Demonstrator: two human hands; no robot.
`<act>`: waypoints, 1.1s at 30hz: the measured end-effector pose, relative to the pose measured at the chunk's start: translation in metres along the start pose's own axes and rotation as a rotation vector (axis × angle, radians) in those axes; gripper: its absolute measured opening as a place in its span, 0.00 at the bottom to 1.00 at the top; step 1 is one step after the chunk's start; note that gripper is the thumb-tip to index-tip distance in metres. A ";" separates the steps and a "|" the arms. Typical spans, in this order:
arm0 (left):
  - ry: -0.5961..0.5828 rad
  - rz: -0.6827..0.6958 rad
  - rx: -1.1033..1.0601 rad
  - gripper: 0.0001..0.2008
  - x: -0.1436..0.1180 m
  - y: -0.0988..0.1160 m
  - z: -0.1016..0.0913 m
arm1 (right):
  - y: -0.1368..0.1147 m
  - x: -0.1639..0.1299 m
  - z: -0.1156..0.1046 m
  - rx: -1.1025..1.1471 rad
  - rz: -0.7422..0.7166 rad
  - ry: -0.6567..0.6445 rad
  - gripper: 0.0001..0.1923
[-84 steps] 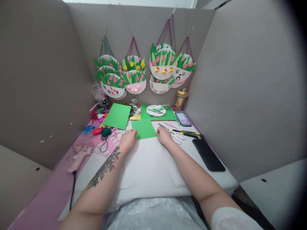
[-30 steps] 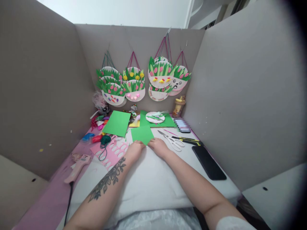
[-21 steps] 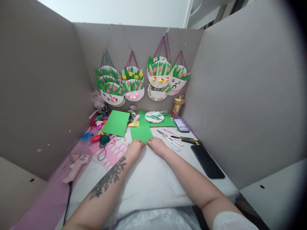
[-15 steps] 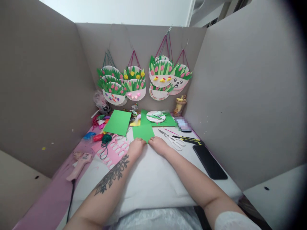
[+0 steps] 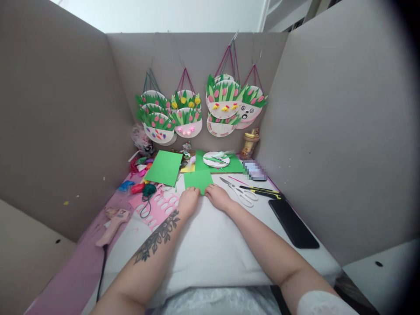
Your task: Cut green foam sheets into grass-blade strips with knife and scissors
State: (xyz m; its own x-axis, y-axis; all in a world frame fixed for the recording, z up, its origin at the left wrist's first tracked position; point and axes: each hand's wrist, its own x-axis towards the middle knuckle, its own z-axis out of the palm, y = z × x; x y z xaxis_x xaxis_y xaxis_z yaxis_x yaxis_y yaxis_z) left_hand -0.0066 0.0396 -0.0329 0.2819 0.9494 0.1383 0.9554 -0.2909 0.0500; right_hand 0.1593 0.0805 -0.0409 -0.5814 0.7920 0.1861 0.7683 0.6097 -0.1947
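Observation:
A small folded green paper sheet (image 5: 197, 179) lies on the white pad (image 5: 203, 245) in front of me. My left hand (image 5: 188, 202) and my right hand (image 5: 217, 198) rest side by side on its near edge, fingertips pressing the paper flat. Neither hand lifts it. White-handled scissors (image 5: 239, 191) lie just right of my right hand.
A larger green sheet (image 5: 164, 167) and a pink cut-out sheet (image 5: 156, 203) lie to the left, with a glue gun (image 5: 113, 220) and green yarn (image 5: 148, 190). A paper plate (image 5: 215, 159) sits behind. A black phone (image 5: 293, 223) lies right. Decorated plate baskets (image 5: 226, 103) hang on the grey divider.
My hands have come together from the paper's two near corners to the middle of its near edge. The green paper now looks narrower, folded. The camera tilted up slightly.

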 end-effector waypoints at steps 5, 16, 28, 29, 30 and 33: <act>-0.018 -0.018 0.019 0.14 -0.002 -0.006 0.000 | -0.002 -0.003 -0.002 0.004 0.026 -0.046 0.11; -0.125 -0.167 0.041 0.15 -0.007 -0.025 -0.008 | 0.014 -0.005 -0.011 -0.112 0.200 -0.111 0.17; -0.130 -0.295 0.067 0.18 -0.012 -0.019 -0.013 | 0.018 -0.004 -0.009 -0.147 0.293 -0.095 0.19; -0.133 -0.304 0.067 0.18 -0.012 -0.018 -0.015 | 0.018 -0.005 -0.008 -0.146 0.303 -0.096 0.19; -0.139 -0.314 0.066 0.18 -0.012 -0.017 -0.017 | 0.018 -0.005 -0.008 -0.143 0.313 -0.097 0.20; -0.149 -0.348 0.061 0.18 -0.012 -0.016 -0.020 | 0.020 -0.006 -0.008 -0.128 0.340 -0.097 0.19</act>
State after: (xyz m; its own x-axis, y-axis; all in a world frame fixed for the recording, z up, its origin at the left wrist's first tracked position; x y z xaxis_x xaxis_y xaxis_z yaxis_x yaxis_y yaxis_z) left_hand -0.0273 0.0302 -0.0153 -0.0548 0.9982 -0.0222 0.9984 0.0550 0.0094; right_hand 0.1797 0.0878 -0.0378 -0.3057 0.9514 0.0378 0.9454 0.3080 -0.1069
